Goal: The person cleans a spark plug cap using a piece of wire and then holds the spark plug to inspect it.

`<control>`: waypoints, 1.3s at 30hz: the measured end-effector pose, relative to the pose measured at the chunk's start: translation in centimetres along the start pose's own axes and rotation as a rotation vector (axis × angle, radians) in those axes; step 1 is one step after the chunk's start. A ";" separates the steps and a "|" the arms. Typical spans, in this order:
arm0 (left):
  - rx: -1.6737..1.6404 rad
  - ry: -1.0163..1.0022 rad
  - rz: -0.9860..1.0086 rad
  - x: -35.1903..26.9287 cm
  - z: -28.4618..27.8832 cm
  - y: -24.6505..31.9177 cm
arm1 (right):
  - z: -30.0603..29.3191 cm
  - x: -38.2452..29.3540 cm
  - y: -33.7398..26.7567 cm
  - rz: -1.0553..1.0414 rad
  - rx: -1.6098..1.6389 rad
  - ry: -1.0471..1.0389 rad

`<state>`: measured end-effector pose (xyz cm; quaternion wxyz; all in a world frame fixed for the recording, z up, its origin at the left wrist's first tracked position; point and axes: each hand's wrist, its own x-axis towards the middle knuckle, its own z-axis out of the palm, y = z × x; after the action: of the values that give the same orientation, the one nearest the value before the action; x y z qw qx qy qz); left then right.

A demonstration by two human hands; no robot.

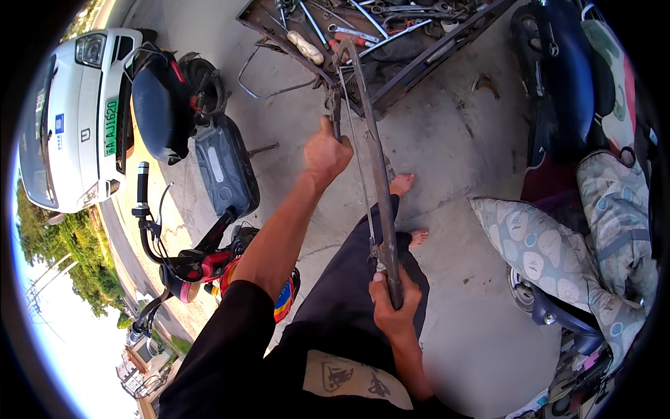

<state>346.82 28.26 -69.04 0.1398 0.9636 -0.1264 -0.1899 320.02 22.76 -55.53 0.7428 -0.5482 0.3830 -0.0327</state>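
My right hand (396, 304) grips the near end of a hacksaw (372, 136) with a worn metal frame. The saw points away from me, its thin blade on the left of the frame. Its far end overlaps the corner of a rusty metal tool tray (419, 70). My left hand (328, 152) is closed around the handles of a dark metal tool (335, 107), seemingly pliers, near the same corner. Whatever its jaws hold is too small to make out. Between the blade and my left hand there is a small gap.
In the tray lie wrenches (361, 34), metal rods and a pale-handled tool (305, 47). A bent metal loop (272, 94) juts out left. A two-wheeler (225, 162) stands on the left, a white vehicle (78, 120) behind it. A scooter (565, 89) with patterned covers (534, 246) stands right.
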 end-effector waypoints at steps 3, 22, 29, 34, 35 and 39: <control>-0.010 0.023 -0.017 -0.2 0.1 -0.3 | 1.5 5.5 -1.5 -0.085 -0.013 -0.034; -0.132 0.039 -0.003 -0.1 0.4 0.3 | 1.5 7.5 -1.8 -0.007 0.171 -0.011; -0.153 0.034 -0.038 -0.2 0.3 1.1 | 2.6 7.6 -2.3 -0.061 -0.049 -0.004; -0.139 0.006 -0.031 0.2 -0.3 0.8 | 2.2 7.8 -1.0 -0.031 0.028 -0.004; -0.141 0.009 -0.028 -0.1 -0.1 0.4 | 1.8 4.9 -0.6 -0.050 -0.006 0.043; -0.165 0.059 0.011 -0.5 0.2 0.4 | 0.7 1.6 -1.0 -0.111 -0.051 0.045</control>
<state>346.19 27.98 -68.90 0.2232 0.9533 -0.1116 -0.1703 321.90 22.13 -55.43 0.7168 -0.5865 0.3692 -0.0764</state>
